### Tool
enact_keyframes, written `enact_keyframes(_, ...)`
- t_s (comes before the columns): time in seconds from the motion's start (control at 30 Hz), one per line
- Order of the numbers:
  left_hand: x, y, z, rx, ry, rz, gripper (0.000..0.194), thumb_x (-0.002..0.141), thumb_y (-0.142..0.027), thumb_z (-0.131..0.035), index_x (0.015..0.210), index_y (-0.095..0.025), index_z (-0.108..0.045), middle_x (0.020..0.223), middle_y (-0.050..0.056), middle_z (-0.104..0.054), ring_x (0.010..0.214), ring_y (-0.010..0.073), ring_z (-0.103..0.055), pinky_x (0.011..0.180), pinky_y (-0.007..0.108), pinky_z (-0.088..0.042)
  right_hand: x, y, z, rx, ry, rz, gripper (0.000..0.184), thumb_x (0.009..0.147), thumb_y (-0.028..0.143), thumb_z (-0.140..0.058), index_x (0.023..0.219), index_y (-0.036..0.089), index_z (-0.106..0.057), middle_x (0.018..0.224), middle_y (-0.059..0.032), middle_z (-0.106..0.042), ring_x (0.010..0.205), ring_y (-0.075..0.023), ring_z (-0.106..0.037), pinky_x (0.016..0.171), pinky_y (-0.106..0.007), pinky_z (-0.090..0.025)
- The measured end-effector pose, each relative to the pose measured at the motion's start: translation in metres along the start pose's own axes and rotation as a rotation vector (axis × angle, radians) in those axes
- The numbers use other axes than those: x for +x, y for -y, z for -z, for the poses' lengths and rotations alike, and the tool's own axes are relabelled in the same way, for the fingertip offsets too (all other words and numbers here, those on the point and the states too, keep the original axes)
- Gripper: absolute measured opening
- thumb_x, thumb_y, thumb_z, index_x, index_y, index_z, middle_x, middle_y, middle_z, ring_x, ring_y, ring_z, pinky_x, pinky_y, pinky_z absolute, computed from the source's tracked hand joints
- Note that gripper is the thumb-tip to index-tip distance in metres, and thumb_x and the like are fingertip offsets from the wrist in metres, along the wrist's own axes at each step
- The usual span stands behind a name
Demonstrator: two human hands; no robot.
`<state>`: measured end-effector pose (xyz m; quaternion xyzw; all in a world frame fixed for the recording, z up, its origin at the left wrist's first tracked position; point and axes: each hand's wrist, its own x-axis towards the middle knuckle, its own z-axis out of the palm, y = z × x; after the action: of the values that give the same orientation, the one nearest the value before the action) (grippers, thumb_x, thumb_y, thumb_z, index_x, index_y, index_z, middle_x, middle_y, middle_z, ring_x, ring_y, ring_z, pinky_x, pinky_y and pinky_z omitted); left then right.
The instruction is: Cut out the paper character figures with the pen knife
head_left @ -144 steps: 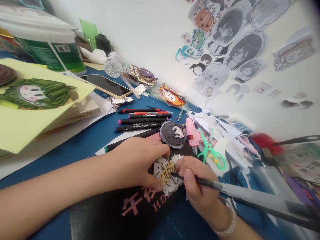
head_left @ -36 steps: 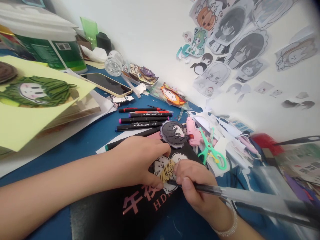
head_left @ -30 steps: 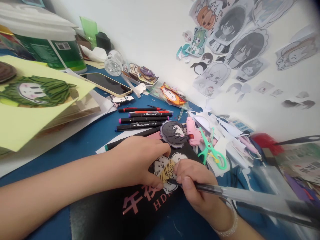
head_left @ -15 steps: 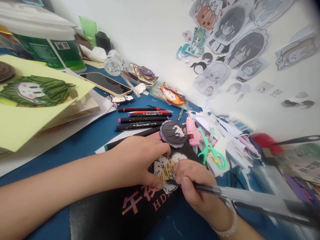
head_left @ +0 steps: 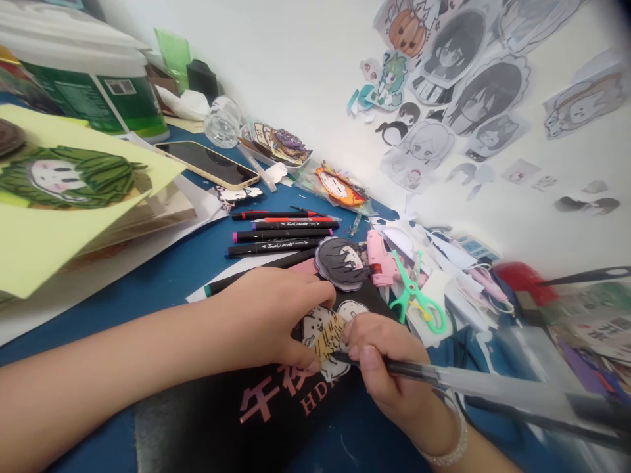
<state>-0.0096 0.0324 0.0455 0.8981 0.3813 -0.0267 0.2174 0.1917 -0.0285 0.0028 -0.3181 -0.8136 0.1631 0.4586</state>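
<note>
My right hand grips a pen with a clear barrel and a dark front end. Its tip meets a paper cutout of a cartoon figure, white with yellow, dark-striped parts. From the other side, my left hand holds the cutout down, fingers bent over its top and thumb at its lower edge; both hands cover parts of it. Beneath lies a black board or box with shiny pink lettering. Just above my hands is a dark-haired cartoon-head cutout.
Several markers lie beyond my left hand, with a phone farther back. Green scissors, a pink glue gun and paper scraps are to the right. A tub and yellow sheet occupy the left.
The pen's tip has shifted very slightly on the cutout. Both hands stay in nearly the same place, and the view has moved a touch.
</note>
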Motion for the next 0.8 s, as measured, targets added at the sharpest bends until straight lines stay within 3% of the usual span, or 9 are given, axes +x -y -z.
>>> enact_keyframes(0.3,0.0012,0.0012,-0.0002,-0.009,0.007,0.006,0.048,0.069,-0.042,-0.095,0.103,-0.027,-0.064,0.083,-0.004,-0.066,0.075,0.0228,-0.066,0.056,0.029,-0.029,-0.001,0.0,-0.0017,0.018,0.006,-0.008,0.023,0.089,0.006,-0.051,0.077,0.025,-0.046,0.064,0.0035,-0.051,0.057,-0.0146,-0.056,0.054,-0.027,-0.051)
enact_keyframes(0.5,-0.0017,0.0065,0.0015,-0.046,0.018,-0.019,0.05,0.068,-0.041,-0.094,0.108,-0.031,-0.066,0.089,-0.005,-0.071,0.079,0.0227,-0.068,0.057,0.028,-0.033,-0.0007,0.0012,-0.0026,0.064,-0.059,-0.013,0.021,0.089,0.006,-0.052,0.079,0.025,-0.05,0.066,0.0029,-0.056,0.058,-0.0144,-0.057,0.056,-0.027,-0.053)
enact_keyframes(0.8,-0.0038,0.01,0.0028,-0.102,0.0,-0.063,0.045,0.07,-0.034,-0.088,0.111,-0.033,-0.069,0.096,-0.005,-0.075,0.085,0.0227,-0.072,0.061,0.028,-0.039,0.0024,0.0008,-0.0022,0.043,0.036,0.013,0.02,0.093,0.01,-0.056,0.08,0.025,-0.055,0.066,0.0005,-0.062,0.06,-0.0171,-0.061,0.059,-0.03,-0.055)
